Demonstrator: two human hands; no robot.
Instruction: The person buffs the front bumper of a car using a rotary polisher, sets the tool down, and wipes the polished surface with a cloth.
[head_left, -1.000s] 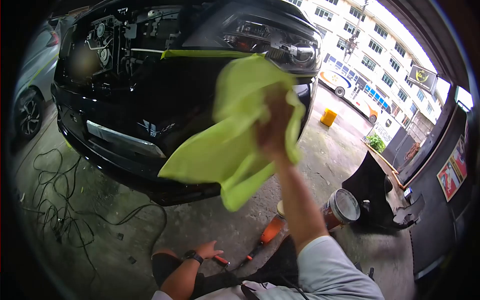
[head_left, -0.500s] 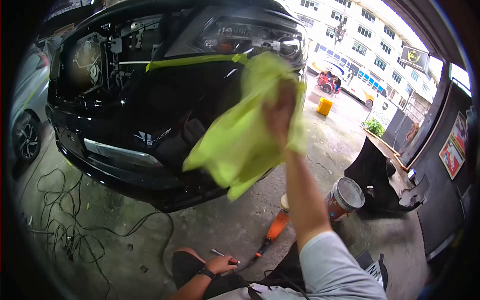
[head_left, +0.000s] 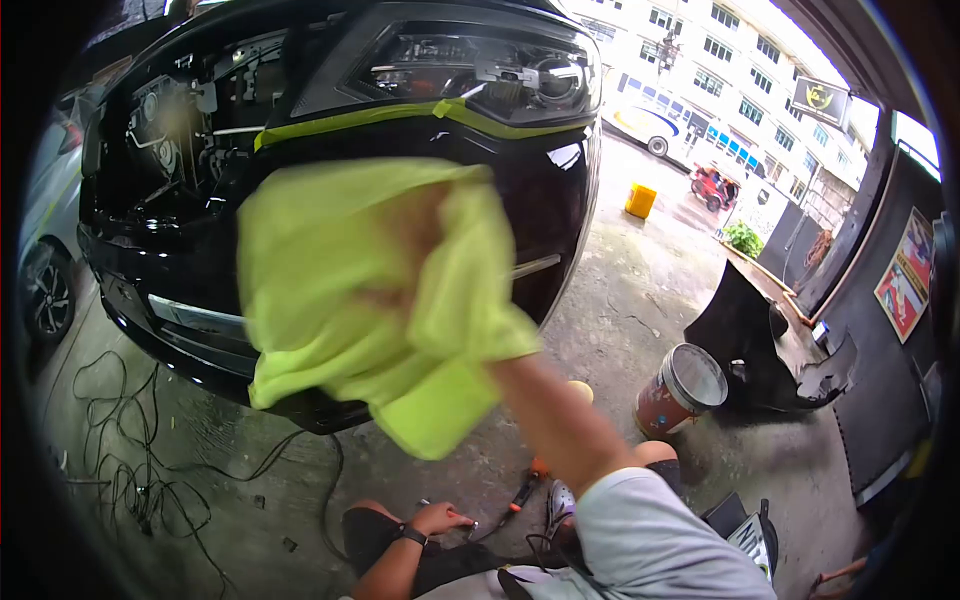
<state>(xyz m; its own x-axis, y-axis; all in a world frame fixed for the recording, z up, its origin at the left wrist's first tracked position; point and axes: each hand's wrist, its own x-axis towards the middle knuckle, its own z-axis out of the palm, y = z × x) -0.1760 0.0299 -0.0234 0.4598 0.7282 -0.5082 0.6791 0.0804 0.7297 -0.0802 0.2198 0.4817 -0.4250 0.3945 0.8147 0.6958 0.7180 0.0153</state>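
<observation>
A yellow-green cloth, blurred by motion, is bunched and draped around my right hand. My right hand holds it in front of the black car bumper, below the headlight. Folds hide most of its fingers, and I cannot tell how much of the cloth touches the paint. Yellow-green tape runs along the headlight's lower edge. Down by my knee, my left hand is closed around a slim tool with a shiny tip; its kind is unclear.
An orange power tool lies on the floor between my legs. A paint bucket and a detached black panel stand right. Tangled cable covers the floor at left. A yellow container stands farther out.
My right hand has swept left and down across the bumper with the cloth, uncovering the tape's right end and the bumper's right corner. My left hand stays by my knee.
</observation>
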